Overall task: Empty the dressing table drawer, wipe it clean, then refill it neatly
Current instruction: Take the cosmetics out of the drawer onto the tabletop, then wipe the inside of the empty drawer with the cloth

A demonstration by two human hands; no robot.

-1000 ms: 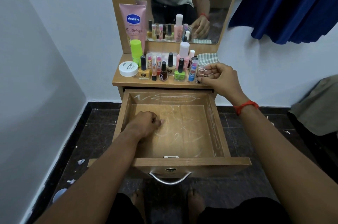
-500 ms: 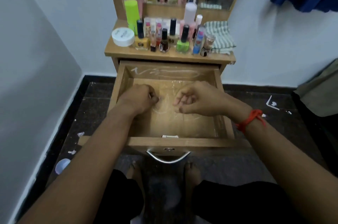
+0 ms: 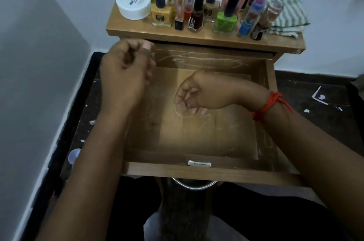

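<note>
The wooden drawer (image 3: pixel 199 170) stands pulled out, its floor bare apart from pale chalky streaks. My left hand (image 3: pixel 126 75) hovers, blurred, over the drawer's back left corner with its fingers curled; whether it holds anything is hidden. My right hand (image 3: pixel 199 93) hangs inside the drawer over the middle of the floor, fingers loosely curled downward with nothing in them. On the tabletop (image 3: pixel 197 37) stand several nail polish bottles, among them a yellow one (image 3: pixel 161 14) and a green one (image 3: pixel 225 21), a white jar (image 3: pixel 133 5) and a striped cloth (image 3: pixel 285 8).
A red thread band (image 3: pixel 269 106) circles my right wrist. White walls close in on the left and behind. The dark floor (image 3: pixel 315 103) carries small white scraps. A metal handle (image 3: pixel 195 185) curves under the drawer front, above my legs.
My right hand left the bottles on the tabletop and came down into the drawer. My left hand rose from the drawer floor toward the back left corner. The view tilted downward.
</note>
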